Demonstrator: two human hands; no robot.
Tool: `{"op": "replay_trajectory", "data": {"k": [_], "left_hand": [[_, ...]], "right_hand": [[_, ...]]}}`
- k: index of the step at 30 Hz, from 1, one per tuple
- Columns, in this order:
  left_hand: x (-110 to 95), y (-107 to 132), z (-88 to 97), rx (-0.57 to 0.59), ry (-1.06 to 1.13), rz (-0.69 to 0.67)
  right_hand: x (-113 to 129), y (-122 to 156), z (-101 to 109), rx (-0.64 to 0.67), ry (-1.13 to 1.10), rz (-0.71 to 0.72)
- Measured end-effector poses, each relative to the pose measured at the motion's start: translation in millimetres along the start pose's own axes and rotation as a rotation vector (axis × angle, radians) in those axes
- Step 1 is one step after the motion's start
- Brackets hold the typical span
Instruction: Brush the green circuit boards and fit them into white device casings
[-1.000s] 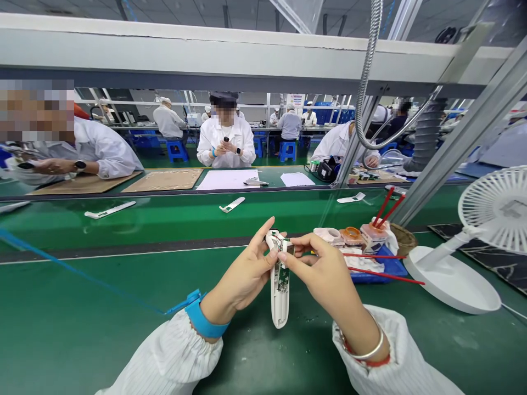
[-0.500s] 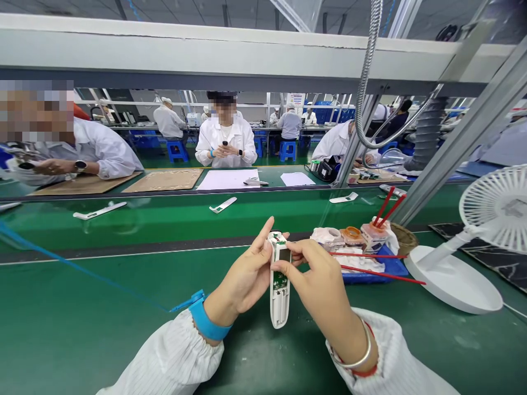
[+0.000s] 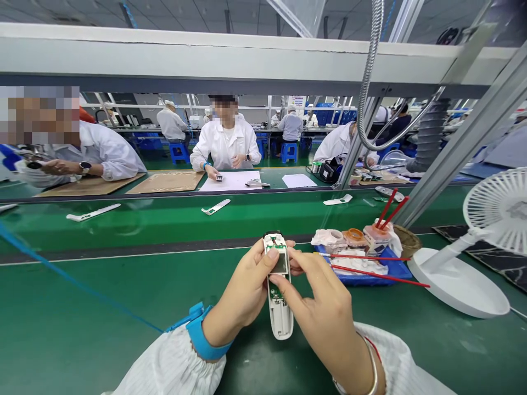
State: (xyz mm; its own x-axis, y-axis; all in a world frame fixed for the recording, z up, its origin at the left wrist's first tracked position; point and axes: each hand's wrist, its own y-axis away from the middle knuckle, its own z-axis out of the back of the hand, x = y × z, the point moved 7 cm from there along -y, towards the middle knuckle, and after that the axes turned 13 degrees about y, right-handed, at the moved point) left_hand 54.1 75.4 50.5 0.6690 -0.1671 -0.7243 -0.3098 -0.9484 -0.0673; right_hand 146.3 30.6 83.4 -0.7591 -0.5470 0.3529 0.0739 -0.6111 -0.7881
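Observation:
Both my hands hold a white plastic handheld device housing (image 3: 280,323) upright over the green bench. A green circuit board (image 3: 276,296) and a small dark display (image 3: 281,263) show in its open face. My left hand (image 3: 242,285) grips it from the left side, with the thumb along its upper edge. My right hand (image 3: 321,312) presses its thumb on the board, and its fingers touch the upper right side. A blue wrist strap (image 3: 201,334) circles my left wrist, and its cord runs off to the left. My fingers hide part of the board.
To the right, a blue tray (image 3: 370,280) holds pink and orange containers, with red-stemmed sticks across it. A white desk fan (image 3: 500,211) stands further right. Metal frame posts and a hose rise beyond. Co-workers sit across the bench, with white parts on the far belt.
The device has straightened from a slight tilt and sits a little higher, with the display more visible. My right hand has shifted down the board. The co-worker opposite has lowered their hands to the paper.

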Motion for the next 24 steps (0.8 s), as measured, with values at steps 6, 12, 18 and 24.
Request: {"op": "replay_trajectory", "data": {"k": [6,12,18,24], "left_hand": [[-3.3,1.5,0.7,0.034,-0.047,-0.030],[-3.5,3.6,4.3,0.023,-0.118,-0.062],[-4.2,3.7,7.7,-0.089,-0.077,-0.074],[-1.4,-9.0,28.3,-0.275,0.049,-0.061]], "right_hand": [[-4.1,-4.4,2.4,0.032,-0.167,-0.092],[-14.9,0.2,-6.6,0.082,-0.358,-0.234],[-30.9,12.8,-30.5,0.110,-0.468,-0.502],[-29.9,35.2,-79.7,0.440,-0.769,-0.755]]}}
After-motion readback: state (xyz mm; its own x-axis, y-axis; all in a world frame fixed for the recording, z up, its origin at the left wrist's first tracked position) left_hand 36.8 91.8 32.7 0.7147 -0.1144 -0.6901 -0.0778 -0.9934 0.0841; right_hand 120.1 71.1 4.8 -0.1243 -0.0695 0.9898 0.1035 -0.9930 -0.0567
